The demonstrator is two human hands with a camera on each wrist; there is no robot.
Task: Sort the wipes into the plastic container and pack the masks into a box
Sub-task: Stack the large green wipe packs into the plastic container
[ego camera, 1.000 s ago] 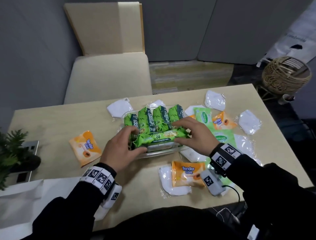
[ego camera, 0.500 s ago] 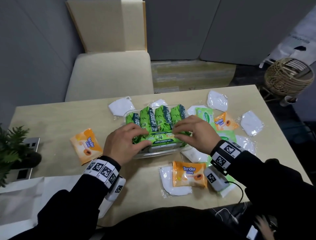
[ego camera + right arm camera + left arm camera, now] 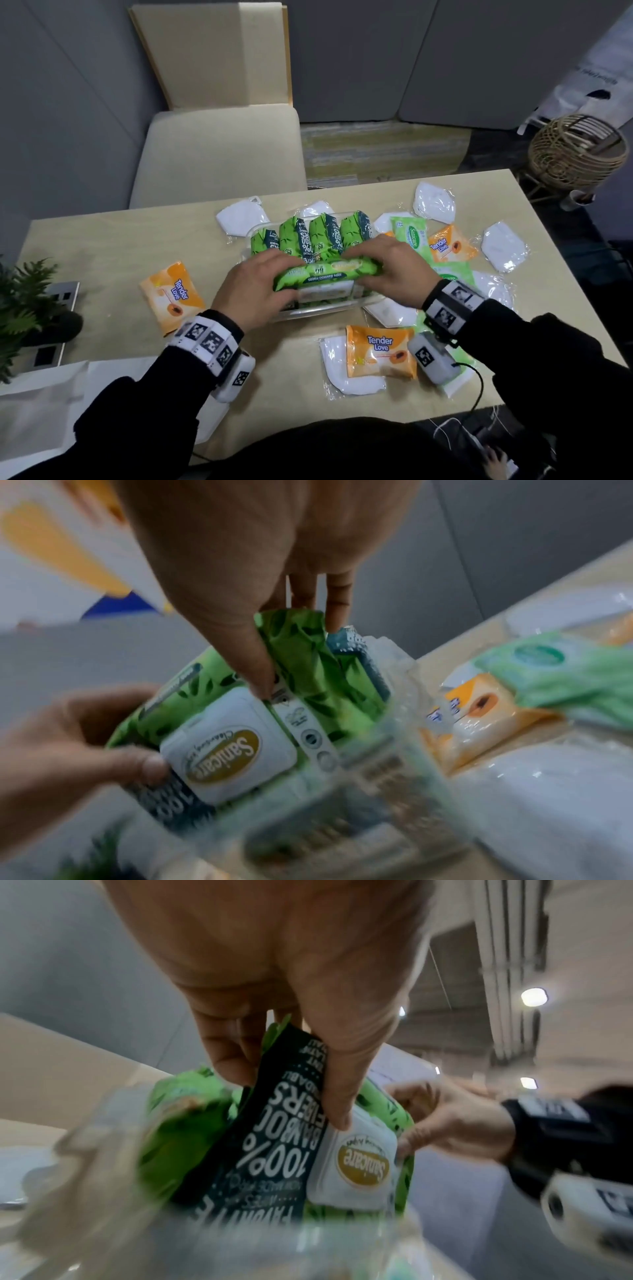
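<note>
Table: green pack now tipped upright at container's near wall.
It is gripped endwise by left hand and right hand; seating remains, loose wipes and masks unsorted.

Head view: high, looks forward and down over table, chair beyond at upper centre, both hands mid-frame. Left wrist view: very near, looks along left hand from frame top down onto green wipes pack. Right wrist view: equally near, along right hand. All three views share pack, clear container rim, both hands.
</note>
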